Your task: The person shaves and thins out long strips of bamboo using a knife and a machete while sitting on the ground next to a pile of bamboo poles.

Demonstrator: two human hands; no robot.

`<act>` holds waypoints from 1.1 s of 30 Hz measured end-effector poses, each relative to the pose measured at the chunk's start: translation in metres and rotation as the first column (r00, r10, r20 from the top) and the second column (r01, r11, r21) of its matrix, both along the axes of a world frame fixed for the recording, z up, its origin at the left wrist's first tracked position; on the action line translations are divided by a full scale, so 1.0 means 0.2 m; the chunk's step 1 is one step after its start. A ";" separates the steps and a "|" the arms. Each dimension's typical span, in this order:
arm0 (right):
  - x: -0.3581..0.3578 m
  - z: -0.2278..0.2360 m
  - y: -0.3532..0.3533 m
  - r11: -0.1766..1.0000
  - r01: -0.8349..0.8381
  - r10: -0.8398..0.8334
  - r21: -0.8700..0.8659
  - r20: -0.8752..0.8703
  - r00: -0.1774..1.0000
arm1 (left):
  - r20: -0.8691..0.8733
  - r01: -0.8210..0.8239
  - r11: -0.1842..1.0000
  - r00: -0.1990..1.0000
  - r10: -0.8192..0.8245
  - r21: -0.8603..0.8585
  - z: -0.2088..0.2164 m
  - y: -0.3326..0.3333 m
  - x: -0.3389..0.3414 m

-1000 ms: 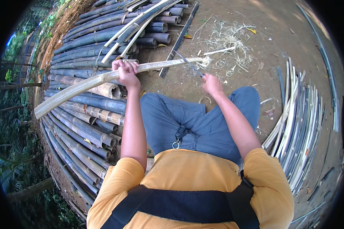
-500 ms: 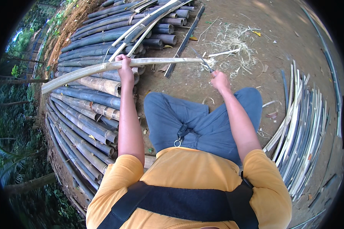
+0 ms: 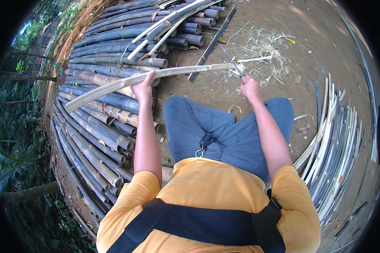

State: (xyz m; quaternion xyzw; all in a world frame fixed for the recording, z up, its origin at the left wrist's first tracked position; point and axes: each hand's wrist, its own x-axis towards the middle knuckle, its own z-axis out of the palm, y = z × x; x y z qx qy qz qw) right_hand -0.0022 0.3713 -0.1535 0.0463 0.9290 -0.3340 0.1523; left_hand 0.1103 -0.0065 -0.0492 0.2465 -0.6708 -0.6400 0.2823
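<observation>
My left hand (image 3: 142, 86) is closed around a long, pale split bamboo strip (image 3: 188, 70), its thumb up along the near edge. The strip slants from over the bamboo poles at left to the ground ahead of my knees. At its far right end, a thin-bladed knife (image 3: 231, 57) crosses it, blade pointing up and away to the left. My right hand (image 3: 250, 87) grips the knife's handle, mostly hidden in the fingers. Whether the blade's edge touches the strip cannot be made out. Pale curled shavings (image 3: 269, 57) lie on the ground just beyond the knife.
Bamboo poles (image 3: 114, 99) lie stacked along my left, with split lengths (image 3: 166, 26) on top at the far end. A dark bamboo slat (image 3: 213, 42) lies on the dirt ahead. Bundled thin strips (image 3: 331, 143) rest at my right, beside my bent knees.
The strip has shifted to the right, its left end farther in from the rim. My left hand has come slightly nearer to me. The knife remains at the strip's right end.
</observation>
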 end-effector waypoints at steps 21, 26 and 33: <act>0.48 0.09 -0.48 0.966 -0.183 0.163 -0.182 -0.119 0.979 | -0.104 0.043 0.992 0.993 -0.056 -0.115 0.11 0.23 -0.15; 0.47 0.17 -0.52 0.969 -0.177 0.167 -0.171 -0.071 0.983 | -0.096 -0.009 0.993 0.995 -0.003 -0.115 0.07 0.21 -0.12; 0.38 -0.01 -0.47 0.984 -0.060 0.051 -0.165 -0.061 0.997 | -0.079 -0.030 0.995 0.997 0.022 -0.099 0.08 0.25 -0.10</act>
